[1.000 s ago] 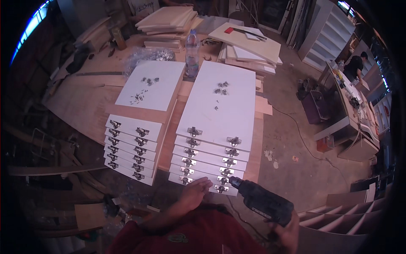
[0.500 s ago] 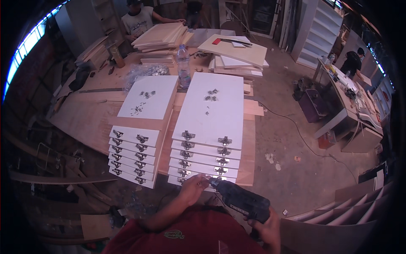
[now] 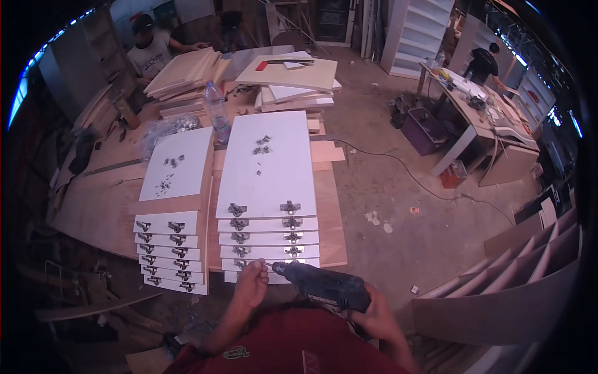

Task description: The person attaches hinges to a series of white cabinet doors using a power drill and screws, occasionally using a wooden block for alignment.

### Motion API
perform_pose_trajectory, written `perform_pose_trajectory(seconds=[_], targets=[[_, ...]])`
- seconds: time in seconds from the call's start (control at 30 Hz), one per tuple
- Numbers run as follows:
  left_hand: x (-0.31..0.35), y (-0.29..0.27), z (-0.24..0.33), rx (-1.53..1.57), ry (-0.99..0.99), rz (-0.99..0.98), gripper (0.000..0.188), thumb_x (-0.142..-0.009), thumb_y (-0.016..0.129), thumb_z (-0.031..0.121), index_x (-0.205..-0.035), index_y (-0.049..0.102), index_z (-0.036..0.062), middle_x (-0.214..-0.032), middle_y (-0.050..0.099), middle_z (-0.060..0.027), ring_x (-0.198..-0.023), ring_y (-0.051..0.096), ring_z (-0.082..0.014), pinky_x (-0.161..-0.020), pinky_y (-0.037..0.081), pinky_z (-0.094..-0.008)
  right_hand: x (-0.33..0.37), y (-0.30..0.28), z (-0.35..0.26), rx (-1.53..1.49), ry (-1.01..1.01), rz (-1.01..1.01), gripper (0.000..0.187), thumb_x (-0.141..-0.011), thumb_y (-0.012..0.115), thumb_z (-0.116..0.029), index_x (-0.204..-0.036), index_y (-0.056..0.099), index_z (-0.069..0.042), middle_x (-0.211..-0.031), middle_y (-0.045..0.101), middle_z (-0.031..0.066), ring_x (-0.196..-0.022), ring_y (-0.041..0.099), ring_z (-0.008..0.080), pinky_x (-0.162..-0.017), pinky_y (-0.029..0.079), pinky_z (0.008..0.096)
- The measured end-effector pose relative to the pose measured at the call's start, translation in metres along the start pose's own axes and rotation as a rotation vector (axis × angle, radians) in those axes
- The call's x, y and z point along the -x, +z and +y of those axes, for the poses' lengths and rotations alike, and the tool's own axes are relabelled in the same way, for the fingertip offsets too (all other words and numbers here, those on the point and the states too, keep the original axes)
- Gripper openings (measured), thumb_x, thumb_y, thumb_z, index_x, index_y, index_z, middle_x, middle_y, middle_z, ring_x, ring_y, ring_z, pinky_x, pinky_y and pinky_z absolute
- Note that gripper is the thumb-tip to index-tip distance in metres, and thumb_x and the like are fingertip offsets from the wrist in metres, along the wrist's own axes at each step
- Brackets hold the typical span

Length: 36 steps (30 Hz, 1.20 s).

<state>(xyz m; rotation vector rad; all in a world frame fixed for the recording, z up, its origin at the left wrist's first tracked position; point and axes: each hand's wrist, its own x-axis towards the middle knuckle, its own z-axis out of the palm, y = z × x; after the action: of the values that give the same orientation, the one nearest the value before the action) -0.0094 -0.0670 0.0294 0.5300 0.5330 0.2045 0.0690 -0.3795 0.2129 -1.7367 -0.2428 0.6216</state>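
work: fitting hinges to white door panels | right hand (image 3: 374, 308) grips a dark cordless drill (image 3: 321, 287), bit aimed at the nearest panel (image 3: 261, 276) at lower centre | left hand (image 3: 251, 283) pinches something small at that panel's hinge (image 3: 243, 264) | done: stacked panels above it already carry paired hinges (image 3: 265, 222) | left: nearest panel; loose hinges (image 3: 261, 144) lie on the top panel, upper centre

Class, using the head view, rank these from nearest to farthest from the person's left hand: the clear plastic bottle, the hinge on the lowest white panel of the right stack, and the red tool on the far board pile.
1. Hinge, at the left hand's fingertips.
2. Plastic bottle, beyond the stacks, upper left.
3. Red tool, farthest, on the far board pile.
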Motion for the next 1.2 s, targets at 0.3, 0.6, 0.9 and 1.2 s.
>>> perform_pose_trajectory(seconds=[0.3,0.6,0.9,1.2], targets=[[0.005,-0.003,0.001,-0.06,-0.063,-0.015,0.015,-0.105,0.06,0.01,-0.116,0.062,-0.0008,-0.09,0.062,-0.006,-0.076,0.058,-0.0124,-0.069,0.05,-0.0248,0.006,-0.016,0.005,0.063,0.038,-0.062,0.048,-0.075,0.079,-0.005,-0.12,0.064,0.001,-0.099,0.072,0.0081,-0.095,0.065,0.0139,-0.09,0.052,0.0314],[0.008,0.007,-0.023,0.097,-0.33,-0.248,0.012,-0.105,0.064,0.015,-0.108,0.063,0.0041,-0.091,0.059,-0.0006,-0.08,0.055,-0.0051,-0.07,0.049,-0.0189,0.011,-0.037,-0.01,0.085,0.25,-0.127,0.052,-0.071,0.078,-0.003,-0.119,0.06,-0.001,-0.104,0.066,0.0055,-0.094,0.06,0.0102,-0.085,0.05,0.0291],[0.004,0.014,-0.087,0.632,-0.347,-0.229,0.023,-0.107,0.061,0.024,-0.117,0.065,0.0039,-0.1,0.067,-0.001,-0.083,0.061,-0.0084,-0.074,0.05,-0.0247,-0.015,0.0,-0.05,0.455,0.223,-0.032,0.059,-0.071,0.071,-0.005,-0.128,0.057,0.004,-0.113,0.069,0.0102,-0.103,0.065,0.0145,-0.093,0.05,0.0297],[-0.011,0.027,-0.086,0.664,-0.384,-0.298,0.028,-0.107,0.062,0.029,-0.124,0.067,0.0077,-0.12,0.071,-0.0022,-0.109,0.064,-0.0136,-0.091,0.051,-0.0305,-0.085,0.056,-0.078,0.95,0.142,-0.143,0.054,-0.069,0.068,-0.003,-0.121,0.058,0.003,-0.098,0.07,0.02,-0.094,0.072,0.0287,-0.088,0.054,0.0385]])
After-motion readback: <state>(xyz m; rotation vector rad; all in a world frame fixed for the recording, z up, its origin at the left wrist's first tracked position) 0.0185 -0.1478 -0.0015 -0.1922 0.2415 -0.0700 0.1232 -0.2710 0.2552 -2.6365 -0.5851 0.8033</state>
